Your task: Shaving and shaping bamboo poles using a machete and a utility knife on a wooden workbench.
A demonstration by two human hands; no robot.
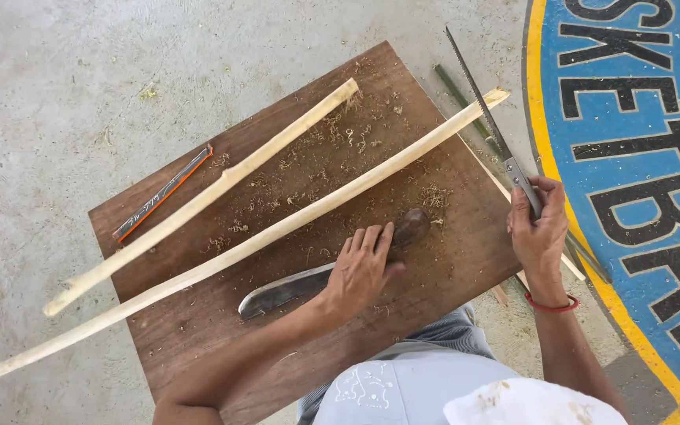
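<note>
My left hand (362, 267) rests on a broad knife (293, 286) with a dark wooden handle (412, 227), lying on a brown wooden board (450, 260). My right hand (537, 228) grips the handle of a thin toothed saw (482, 106), whose blade points up and away past the board's right corner. Two long peeled pale sticks lie diagonally across the board: a shorter one (198, 197) at the upper left and a longer one (245, 240) just above the knife. Wood shavings are scattered on the board.
A flat dark sleeve with an orange edge (164, 193) lies at the board's left corner. Thin green and pale strips (460, 98) lie beyond the right edge. The floor is grey concrete (57, 86), with a blue and yellow painted sign (639, 157) at right. My knees show at the bottom.
</note>
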